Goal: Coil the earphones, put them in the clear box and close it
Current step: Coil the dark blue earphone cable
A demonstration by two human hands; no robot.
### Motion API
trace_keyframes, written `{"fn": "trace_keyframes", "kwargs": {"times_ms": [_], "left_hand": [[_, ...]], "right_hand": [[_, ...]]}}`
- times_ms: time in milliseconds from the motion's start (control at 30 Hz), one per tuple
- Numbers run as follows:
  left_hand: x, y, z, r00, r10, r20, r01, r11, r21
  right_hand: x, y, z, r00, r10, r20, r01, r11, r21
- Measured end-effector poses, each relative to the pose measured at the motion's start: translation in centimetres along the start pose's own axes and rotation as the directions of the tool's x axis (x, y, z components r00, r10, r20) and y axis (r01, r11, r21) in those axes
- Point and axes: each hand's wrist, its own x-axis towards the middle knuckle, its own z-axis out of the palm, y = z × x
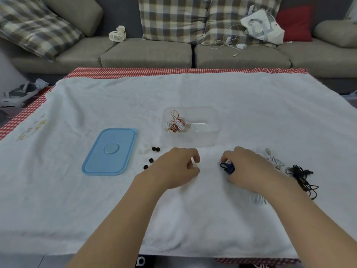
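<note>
A clear box (210, 120) stands open mid-table with red-and-white coiled earphones (176, 125) lying in its left half. Its blue lid (110, 151) lies flat to the left. My right hand (249, 169) grips a small coiled bundle of dark blue earphones (228, 167) just above the cloth, in front of the box. My left hand (179, 167) hovers beside it with loosely curled fingers that hold nothing. White earphones (274, 159) and tangled black earphones (302, 176) lie to the right of my right hand.
Several small black ear tips (152, 157) lie between the lid and my left hand. A white towel (96, 209) covers the table over a red patterned cloth. A sofa with cushions, a small fan (116, 34) and a charger cable (231, 44) stands behind.
</note>
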Motion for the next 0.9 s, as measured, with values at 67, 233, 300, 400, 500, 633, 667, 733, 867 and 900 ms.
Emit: {"fn": "trace_keyframes", "kwargs": {"times_ms": [67,233,300,400,500,633,667,733,867,900], "left_hand": [[-0.3,0.0,0.1,1.0,-0.019,0.009,0.019,1.0,-0.016],[-1.2,0.2,-0.1,0.999,-0.032,-0.013,0.028,0.972,-0.233],[-1.5,0.4,-0.2,1.0,-0.027,0.002,0.027,0.952,-0.306],[-1.7,0.5,-0.3,0.999,-0.011,0.036,0.025,0.906,-0.422],[-1.7,0.7,-0.7,0.999,-0.012,0.045,0.035,0.843,-0.537],[-1.7,0.3,-1.3,0.999,-0.046,0.03,0.055,0.808,-0.587],[-1.7,0.1,-1.3,0.998,-0.05,0.025,0.056,0.833,-0.551],[-1.5,-0.5,-1.3,0.999,-0.046,0.029,0.054,0.873,-0.485],[-1.4,-0.7,-1.4,1.0,-0.011,0.004,0.012,0.874,-0.486],[-1.4,-0.6,-1.5,1.0,0.0,-0.009,-0.004,0.874,-0.487]], "right_hand": [[0.2,0.3,-0.1,0.998,0.012,-0.069,-0.004,0.993,0.117],[-0.2,-0.3,-1.6,0.991,0.054,-0.119,0.02,0.838,0.546],[-0.6,-1.2,-2.2,0.994,0.074,-0.074,0.007,0.66,0.751],[-1.0,-2.4,-2.8,0.997,0.053,0.052,-0.066,0.315,0.947],[-0.9,-3.5,-3.0,0.991,-0.003,0.134,-0.133,0.11,0.985],[-0.8,-4.2,-3.0,0.979,-0.068,0.194,-0.197,-0.045,0.979],[-0.8,-4.2,-3.0,0.977,-0.076,0.201,-0.207,-0.081,0.975],[-0.6,-4.2,-3.1,0.971,-0.09,0.221,-0.234,-0.171,0.957],[-0.4,-4.5,-3.2,0.952,-0.146,0.269,-0.302,-0.292,0.908],[-0.4,-4.7,-3.2,0.948,-0.15,0.281,-0.316,-0.316,0.895]]}}
